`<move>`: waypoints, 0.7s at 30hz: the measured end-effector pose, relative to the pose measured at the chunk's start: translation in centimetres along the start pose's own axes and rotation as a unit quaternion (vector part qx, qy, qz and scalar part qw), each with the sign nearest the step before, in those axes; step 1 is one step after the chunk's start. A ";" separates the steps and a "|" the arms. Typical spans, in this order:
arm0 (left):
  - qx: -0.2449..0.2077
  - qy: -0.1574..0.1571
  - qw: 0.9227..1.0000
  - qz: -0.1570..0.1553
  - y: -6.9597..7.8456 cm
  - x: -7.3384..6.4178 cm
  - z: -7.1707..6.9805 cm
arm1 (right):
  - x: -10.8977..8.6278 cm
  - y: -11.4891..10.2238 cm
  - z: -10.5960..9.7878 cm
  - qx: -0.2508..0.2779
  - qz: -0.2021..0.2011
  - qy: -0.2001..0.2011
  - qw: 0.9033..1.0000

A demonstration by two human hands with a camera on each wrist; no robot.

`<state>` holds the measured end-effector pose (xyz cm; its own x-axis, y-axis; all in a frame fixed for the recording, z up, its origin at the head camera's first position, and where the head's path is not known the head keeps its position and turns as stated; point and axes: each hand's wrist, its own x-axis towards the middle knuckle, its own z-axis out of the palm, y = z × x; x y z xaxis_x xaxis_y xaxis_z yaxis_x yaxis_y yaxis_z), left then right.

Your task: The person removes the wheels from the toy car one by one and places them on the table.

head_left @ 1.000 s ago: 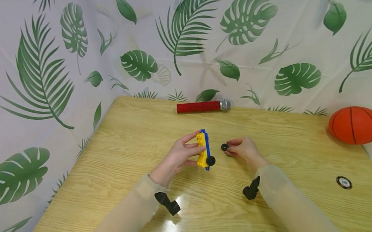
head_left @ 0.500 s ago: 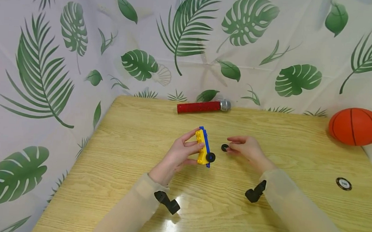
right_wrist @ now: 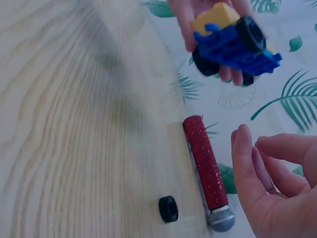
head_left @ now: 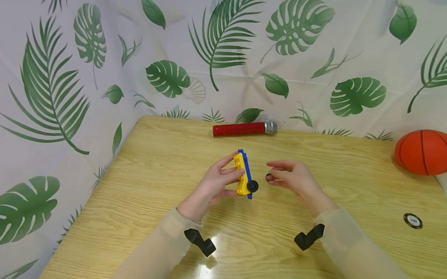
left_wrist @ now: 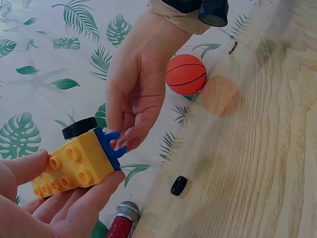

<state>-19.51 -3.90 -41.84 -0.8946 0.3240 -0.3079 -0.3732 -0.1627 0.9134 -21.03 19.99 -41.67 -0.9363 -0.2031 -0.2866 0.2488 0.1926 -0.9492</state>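
Note:
My left hand (head_left: 215,181) grips a toy car (left_wrist: 74,166) by its sides. The car has a yellow studded block body and a blue base (right_wrist: 233,49) with little hooks at its end. Three black wheels show on it in the right wrist view. A loose black wheel (left_wrist: 179,185) lies on the table, apart from both hands in the wrist views. In the head view, my right hand (head_left: 297,179) partly covers this wheel. Its fingers (right_wrist: 243,148) are loosely bent, and nothing shows between them.
A red microphone (head_left: 239,129) with a silver head lies at the table's back edge. An orange ball with basketball lines (head_left: 427,152) sits at the back right. A round chip (head_left: 413,221) lies on the right of the wooden table (head_left: 148,194). Leaf-patterned cloth (head_left: 234,81) hangs behind.
My left hand has moved slightly back with the car. My right hand's fingers have shifted a little and now cover more of the loose wheel in the head view, which stays in place.

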 end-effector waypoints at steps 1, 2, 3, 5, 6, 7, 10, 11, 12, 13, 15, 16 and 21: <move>0.001 0.000 1.000 0.001 0.0 0.0 0.0 | -0.2 -0.2 0.1 -0.003 -0.003 -0.002 1.000; 0.001 0.000 1.000 0.002 0.0 0.0 0.0 | -0.4 -0.4 0.2 -0.006 -0.006 -0.005 1.000; 0.001 0.001 1.000 0.002 0.0 0.0 0.0 | -0.5 -0.6 0.4 -0.008 -0.010 -0.008 1.000; 0.000 0.005 1.000 0.000 0.0 0.0 0.0 | -0.8 -0.8 0.6 -0.013 -0.016 -0.014 1.000; 0.000 0.008 1.000 0.000 0.0 0.0 0.0 | -1.0 -0.9 0.7 -0.015 -0.019 -0.016 1.000; 0.000 0.011 1.000 -0.001 0.0 0.0 0.0 | -1.1 -1.0 0.8 -0.016 -0.022 -0.019 0.999; 0.000 0.018 1.000 -0.004 0.1 0.0 0.1 | -1.4 -1.2 1.0 -0.016 -0.027 -0.025 0.999; 0.001 0.020 1.000 -0.004 0.1 0.0 0.1 | -1.5 -1.3 1.1 -0.017 -0.028 -0.026 0.999; 0.001 0.021 1.000 -0.005 0.1 0.0 0.2 | -1.6 -1.3 1.2 -0.015 -0.030 -0.027 0.999; 0.001 0.022 1.000 -0.006 0.1 0.0 0.2 | -1.6 -1.3 1.2 -0.014 -0.030 -0.028 0.999; -0.002 0.023 1.000 -0.006 0.2 0.1 0.3 | -1.8 -1.3 1.4 -0.011 -0.033 -0.032 0.999; -0.004 0.022 1.000 -0.007 0.2 0.1 0.3 | -1.9 -1.3 1.5 -0.011 -0.033 -0.035 0.999; -0.016 0.016 1.000 -0.009 0.2 0.0 0.3 | -2.2 -1.5 1.9 0.002 -0.032 -0.050 0.998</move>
<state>-19.55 -3.66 -41.56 -0.8953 0.2964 -0.3325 -0.3961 -0.1882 0.8987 -18.85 18.33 -39.89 -0.9212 -0.3089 -0.2367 0.1902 0.1732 -0.9663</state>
